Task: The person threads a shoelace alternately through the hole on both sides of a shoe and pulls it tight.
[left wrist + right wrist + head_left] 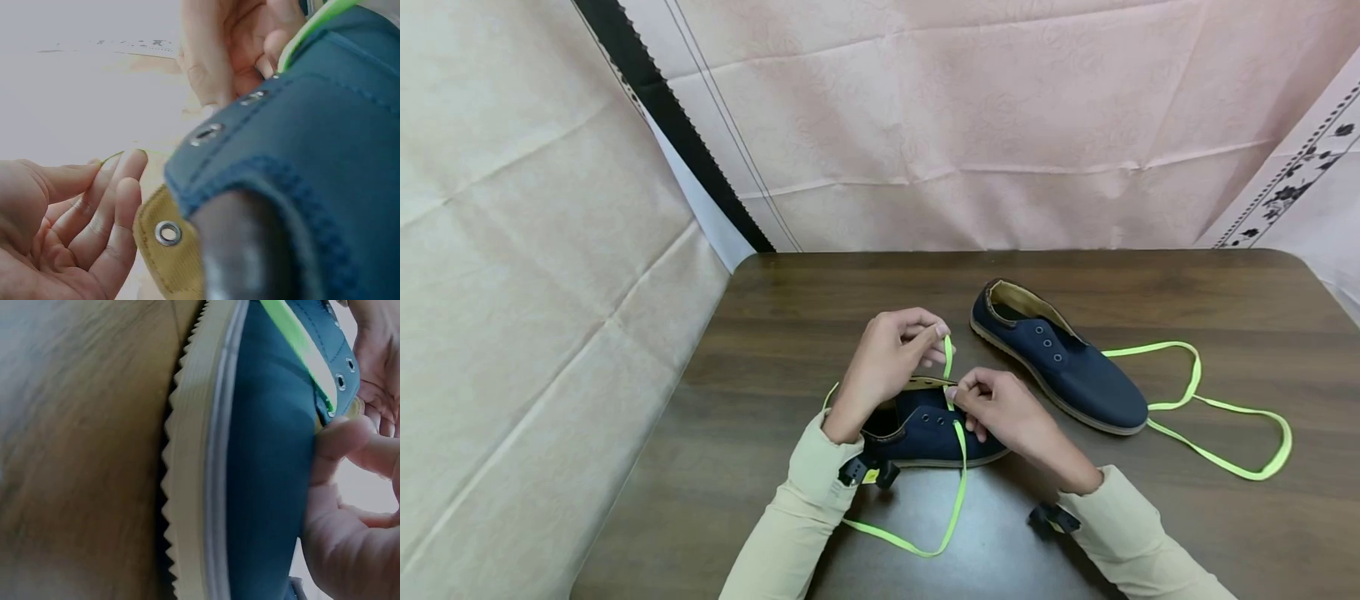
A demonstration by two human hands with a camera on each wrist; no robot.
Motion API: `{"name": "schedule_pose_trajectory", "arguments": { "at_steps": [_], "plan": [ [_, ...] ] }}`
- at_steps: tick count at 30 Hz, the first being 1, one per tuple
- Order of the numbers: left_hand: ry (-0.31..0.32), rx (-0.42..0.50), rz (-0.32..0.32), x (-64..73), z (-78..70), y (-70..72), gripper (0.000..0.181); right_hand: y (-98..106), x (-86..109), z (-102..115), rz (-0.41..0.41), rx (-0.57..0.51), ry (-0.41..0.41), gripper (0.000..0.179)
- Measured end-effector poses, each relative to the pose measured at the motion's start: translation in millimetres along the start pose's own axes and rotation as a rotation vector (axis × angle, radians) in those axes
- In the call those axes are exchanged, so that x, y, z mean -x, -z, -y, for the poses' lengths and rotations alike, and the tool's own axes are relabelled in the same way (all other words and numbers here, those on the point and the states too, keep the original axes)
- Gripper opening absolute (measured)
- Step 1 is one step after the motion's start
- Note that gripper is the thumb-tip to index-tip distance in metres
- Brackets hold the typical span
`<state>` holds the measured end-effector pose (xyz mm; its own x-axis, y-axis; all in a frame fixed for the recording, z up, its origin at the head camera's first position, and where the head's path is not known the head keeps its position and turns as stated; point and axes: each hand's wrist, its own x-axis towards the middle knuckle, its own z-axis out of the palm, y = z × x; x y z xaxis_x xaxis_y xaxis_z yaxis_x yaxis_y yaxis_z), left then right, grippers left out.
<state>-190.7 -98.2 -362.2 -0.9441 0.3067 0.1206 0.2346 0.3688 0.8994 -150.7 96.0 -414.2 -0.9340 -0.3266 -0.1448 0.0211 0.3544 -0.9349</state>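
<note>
A navy shoe [917,442] lies on its sole between both hands, its tan-lined eyelet flap [164,250] lifted. A flat neon-green shoelace [959,492] runs through its front eyelets. Above the shoe, my left hand [898,350] pinches one stretch of the lace between thumb and forefinger, drawn up from the far flap. My right hand [1007,412] has thumb and forefinger together at the shoe's front eyelets, right by the lace; in the right wrist view the right fingertips [350,434] grip the flap's edge. The shoe's toe is partly behind the right hand.
A second navy shoe [1075,367] stands at the back right, with another green lace [1247,475] looped out beside its toe. Both rest on a brown wooden table [760,333]. Pale cloth [962,125] hangs behind the table's far edge.
</note>
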Motion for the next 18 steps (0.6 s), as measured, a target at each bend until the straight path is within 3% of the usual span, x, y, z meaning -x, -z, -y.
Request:
{"name": "schedule_pose_trajectory", "arguments": {
  "at_steps": [5,14,18],
  "plan": [
    [-0.05,0.079,-0.032,2.5,-8.0,2.8,0.018,1,-0.1,3,-0.01,-0.06,0.011,0.017],
    [-0.093,0.258,-0.059,6.7,-21.1,5.2,0.019,2,-1.7,2,-0.026,-0.102,0.152,0.01],
    [-0.157,0.305,-0.082,9.5,-25.4,6.0,0.018,3,-0.2,6,-0.03,-0.093,0.225,0.01]
  ]
}}
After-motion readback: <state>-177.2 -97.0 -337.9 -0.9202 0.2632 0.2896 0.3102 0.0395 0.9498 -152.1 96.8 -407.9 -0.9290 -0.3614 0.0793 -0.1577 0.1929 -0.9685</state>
